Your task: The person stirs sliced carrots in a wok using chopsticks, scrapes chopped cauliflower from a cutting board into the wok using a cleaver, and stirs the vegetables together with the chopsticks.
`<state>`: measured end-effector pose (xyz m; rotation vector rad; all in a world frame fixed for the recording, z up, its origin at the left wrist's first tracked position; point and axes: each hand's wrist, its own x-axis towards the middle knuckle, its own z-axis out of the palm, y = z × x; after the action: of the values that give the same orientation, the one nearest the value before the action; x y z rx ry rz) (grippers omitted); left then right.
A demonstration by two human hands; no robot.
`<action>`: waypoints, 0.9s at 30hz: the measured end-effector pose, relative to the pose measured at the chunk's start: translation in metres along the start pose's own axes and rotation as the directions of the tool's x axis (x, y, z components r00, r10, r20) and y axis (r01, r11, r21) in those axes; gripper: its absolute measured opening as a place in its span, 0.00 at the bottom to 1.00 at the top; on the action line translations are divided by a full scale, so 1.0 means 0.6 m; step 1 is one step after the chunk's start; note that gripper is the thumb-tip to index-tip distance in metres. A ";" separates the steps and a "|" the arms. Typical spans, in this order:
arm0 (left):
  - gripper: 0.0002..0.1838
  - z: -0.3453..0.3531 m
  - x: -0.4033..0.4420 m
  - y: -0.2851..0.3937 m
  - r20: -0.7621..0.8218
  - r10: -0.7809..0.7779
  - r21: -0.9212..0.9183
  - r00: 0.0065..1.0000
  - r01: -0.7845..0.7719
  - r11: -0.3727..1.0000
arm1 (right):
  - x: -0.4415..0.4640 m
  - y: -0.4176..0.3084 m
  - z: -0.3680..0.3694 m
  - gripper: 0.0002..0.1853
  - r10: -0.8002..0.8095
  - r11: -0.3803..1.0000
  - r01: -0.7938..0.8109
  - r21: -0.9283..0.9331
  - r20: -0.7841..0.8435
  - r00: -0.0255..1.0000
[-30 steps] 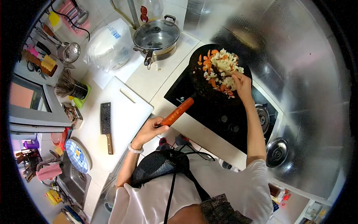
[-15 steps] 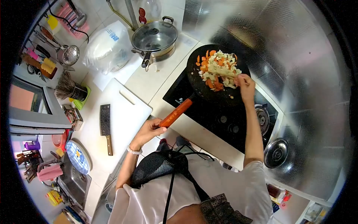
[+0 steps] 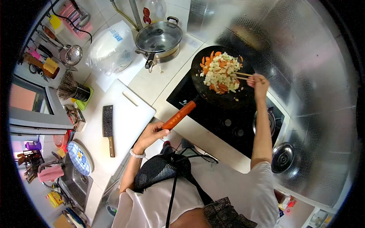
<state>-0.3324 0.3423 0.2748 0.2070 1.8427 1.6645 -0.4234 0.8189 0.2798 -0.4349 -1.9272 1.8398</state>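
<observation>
A dark frying pan (image 3: 222,99) stands on the black cooktop (image 3: 205,117). Chopped pale vegetable pieces (image 3: 220,74) and orange carrot slices (image 3: 207,62) are heaped inside it. My left hand (image 3: 154,133) is closed around the end of the pan's reddish wooden handle (image 3: 178,115). At the pan's right rim, my right hand (image 3: 259,85) grips a pair of chopsticks (image 3: 243,76), whose tips reach into the right side of the food.
A cleaver (image 3: 108,123) lies on the white cutting board (image 3: 127,110). Behind the board are a plastic bag (image 3: 112,49) and a lidded pot (image 3: 159,40). Foil-like panels (image 3: 304,76) surround the cooktop's back and right. A sink (image 3: 78,186) is at lower left.
My right hand has moved right, from over the food to the pan's rim, and the chopsticks now show clearly. The heap of food has shifted slightly. My left hand stays on the handle.
</observation>
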 end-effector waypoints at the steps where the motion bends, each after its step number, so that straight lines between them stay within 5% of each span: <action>1: 0.22 0.000 0.000 0.000 -0.004 0.002 -0.003 1.000 -0.002 1.000 | -0.010 0.003 0.027 0.11 0.015 1.000 -0.015 0.025 0.021 1.000; 5: 0.22 -0.004 0.001 -0.006 -0.002 0.006 0.004 1.000 -0.006 1.000 | -0.021 -0.036 0.054 0.11 0.145 0.989 -0.139 -0.054 0.126 0.981; 12: 0.20 0.002 -0.003 -0.003 -0.035 -0.008 -0.024 0.999 0.007 1.000 | 0.070 -0.039 0.006 0.10 -0.099 0.991 0.085 -0.102 -0.148 0.984; 14: 0.20 0.002 -0.004 -0.003 -0.030 -0.007 -0.018 1.000 0.007 1.000 | 0.078 0.004 0.028 0.10 -0.057 0.991 0.061 0.122 -0.039 0.998; 16: 0.20 0.003 -0.002 0.001 -0.043 -0.008 -0.013 0.999 0.008 1.000 | 0.054 0.006 0.064 0.11 0.078 0.992 -0.087 0.095 0.095 0.992; 21: 0.20 -0.004 -0.001 -0.003 -0.019 -0.006 0.015 1.000 0.007 1.000 | 0.041 -0.073 0.039 0.11 0.190 0.962 -0.112 -0.249 0.313 0.931; 24: 0.21 -0.006 0.000 -0.004 -0.002 -0.017 0.035 1.000 0.017 0.999 | 0.044 -0.123 0.013 0.11 -0.003 0.986 0.007 -0.167 0.028 1.000; 27: 0.21 -0.007 0.002 -0.007 0.011 -0.005 0.031 1.000 0.005 0.999 | 0.065 -0.110 -0.021 0.09 -0.160 0.983 0.152 -0.102 -0.069 0.985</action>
<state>-0.3344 0.3389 0.2705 0.2240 1.8606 1.6287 -0.4456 0.8452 0.3493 -0.3685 -1.9449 1.6139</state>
